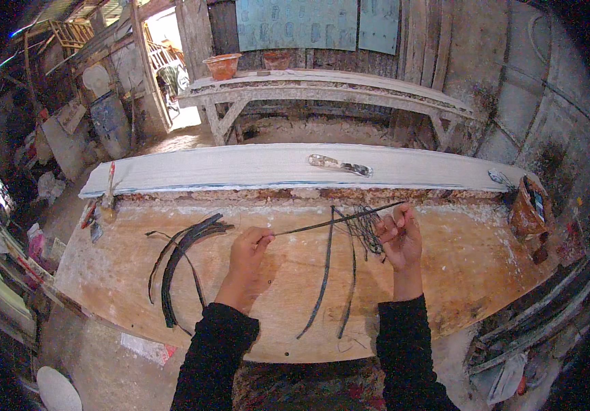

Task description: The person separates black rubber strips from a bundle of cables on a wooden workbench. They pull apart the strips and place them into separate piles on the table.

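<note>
A thin dark strip [336, 220] is stretched between my two hands above the wooden board. My left hand [246, 259] pinches its left end between thumb and fingers. At the other end, the fingers of my right hand [400, 240] are closed on it, palm turned up. Two more dark strips lie loose below, a longer one [324, 274] and a thinner one [352, 288]. Beside my right hand sits a tangle of thin dark strands [363, 228], partly covered by it. Left of my left hand lies a curved bundle of black strips [178, 267].
Behind the wooden board [466, 274] runs a long white slab [240, 168] with a stained scraper [340, 165] on it. A brush [109, 195] rests at the left end. At right stands a clay-coloured pot [531, 209]. A bench [322, 85] with an orange bowl [223, 67] is farther back.
</note>
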